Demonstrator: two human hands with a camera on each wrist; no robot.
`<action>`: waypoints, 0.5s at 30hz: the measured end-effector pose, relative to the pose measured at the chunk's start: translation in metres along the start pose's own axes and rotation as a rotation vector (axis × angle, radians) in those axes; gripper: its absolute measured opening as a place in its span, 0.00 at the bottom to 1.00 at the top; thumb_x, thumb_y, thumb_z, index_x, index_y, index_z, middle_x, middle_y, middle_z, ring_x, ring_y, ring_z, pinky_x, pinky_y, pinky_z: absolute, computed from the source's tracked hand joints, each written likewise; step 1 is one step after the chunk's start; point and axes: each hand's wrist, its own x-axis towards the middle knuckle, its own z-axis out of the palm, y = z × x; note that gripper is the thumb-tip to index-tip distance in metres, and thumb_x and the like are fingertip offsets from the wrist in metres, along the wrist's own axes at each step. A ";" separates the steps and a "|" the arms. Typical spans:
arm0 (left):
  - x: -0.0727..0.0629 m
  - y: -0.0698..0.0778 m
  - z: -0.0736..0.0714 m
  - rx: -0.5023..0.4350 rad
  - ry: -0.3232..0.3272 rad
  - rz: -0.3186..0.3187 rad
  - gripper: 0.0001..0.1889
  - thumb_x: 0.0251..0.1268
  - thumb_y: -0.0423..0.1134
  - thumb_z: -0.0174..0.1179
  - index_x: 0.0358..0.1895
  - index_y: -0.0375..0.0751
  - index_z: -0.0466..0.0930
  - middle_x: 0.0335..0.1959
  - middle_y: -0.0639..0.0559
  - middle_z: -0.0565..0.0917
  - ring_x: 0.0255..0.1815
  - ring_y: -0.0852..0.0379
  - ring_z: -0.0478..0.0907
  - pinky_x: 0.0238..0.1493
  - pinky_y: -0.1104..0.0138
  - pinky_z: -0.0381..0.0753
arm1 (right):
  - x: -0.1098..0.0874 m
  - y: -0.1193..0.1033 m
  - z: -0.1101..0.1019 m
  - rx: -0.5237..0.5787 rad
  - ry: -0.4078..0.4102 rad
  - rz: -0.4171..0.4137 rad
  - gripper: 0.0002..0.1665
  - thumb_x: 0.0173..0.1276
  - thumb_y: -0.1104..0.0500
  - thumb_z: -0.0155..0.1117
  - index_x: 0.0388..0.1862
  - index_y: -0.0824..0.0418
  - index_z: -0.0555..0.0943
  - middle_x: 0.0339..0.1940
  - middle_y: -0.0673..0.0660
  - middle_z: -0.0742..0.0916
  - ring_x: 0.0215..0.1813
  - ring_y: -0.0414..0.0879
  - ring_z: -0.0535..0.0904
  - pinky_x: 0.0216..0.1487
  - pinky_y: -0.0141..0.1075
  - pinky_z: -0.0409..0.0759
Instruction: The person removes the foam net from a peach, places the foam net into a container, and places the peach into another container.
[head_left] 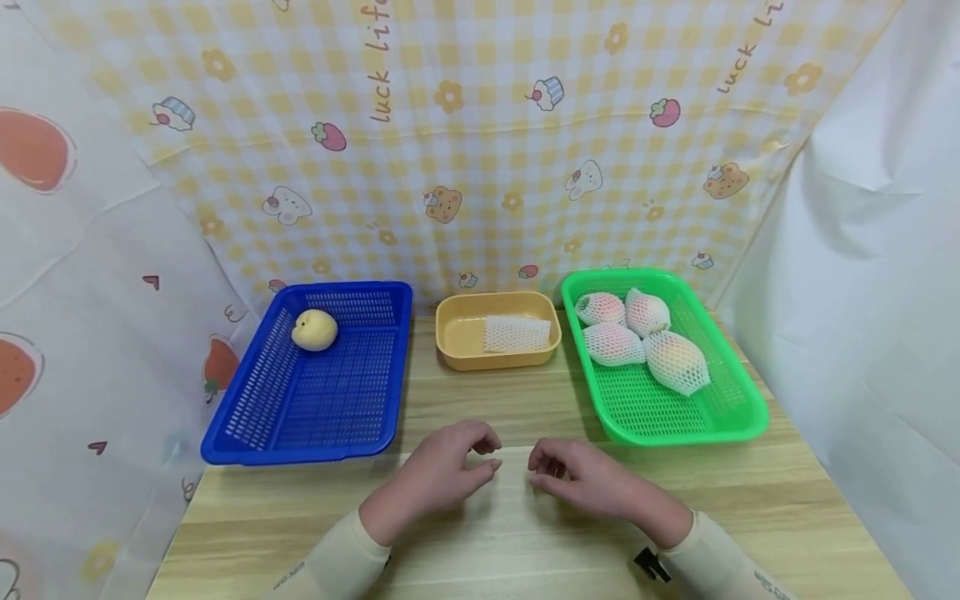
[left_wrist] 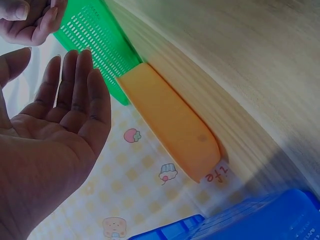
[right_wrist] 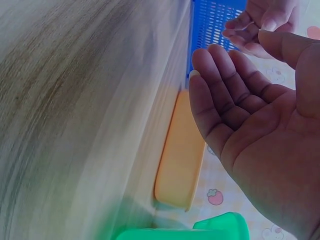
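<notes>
My left hand (head_left: 450,471) and right hand (head_left: 588,477) hang relaxed, empty, toward the bench's (head_left: 480,400) near edge. Between unwrappings, I judge; next calls for a netted peach (head_left: 677,362) from the green basket (head_left: 647,421), right edge. Bare peach (head_left: 315,332): blue basket (head_left: 341,400), back-left corner.

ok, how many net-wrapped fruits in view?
4, all in the green basket: back-left fruit, back-right fruit, front-left fruit, front-right fruit. None looks hidden in the head view.
</notes>
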 end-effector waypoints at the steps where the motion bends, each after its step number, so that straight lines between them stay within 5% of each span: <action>1: 0.000 0.000 0.000 -0.002 -0.001 -0.005 0.09 0.77 0.44 0.71 0.53 0.47 0.88 0.49 0.54 0.89 0.52 0.59 0.85 0.57 0.55 0.87 | 0.000 -0.001 -0.001 -0.004 0.003 -0.001 0.03 0.82 0.54 0.70 0.48 0.51 0.85 0.37 0.39 0.86 0.41 0.35 0.83 0.46 0.35 0.86; 10: 0.002 0.001 -0.002 -0.018 -0.005 -0.017 0.08 0.78 0.44 0.70 0.52 0.48 0.88 0.49 0.53 0.90 0.53 0.58 0.85 0.58 0.55 0.86 | -0.010 -0.012 -0.022 -0.056 0.068 -0.021 0.05 0.83 0.54 0.69 0.50 0.54 0.85 0.39 0.39 0.87 0.43 0.36 0.84 0.48 0.39 0.87; 15: 0.002 -0.001 -0.001 -0.010 -0.001 -0.003 0.08 0.78 0.44 0.70 0.52 0.47 0.88 0.49 0.54 0.90 0.52 0.59 0.85 0.58 0.56 0.86 | -0.019 -0.018 -0.039 -0.068 0.161 -0.022 0.09 0.83 0.54 0.70 0.57 0.50 0.82 0.51 0.43 0.85 0.52 0.44 0.85 0.53 0.44 0.88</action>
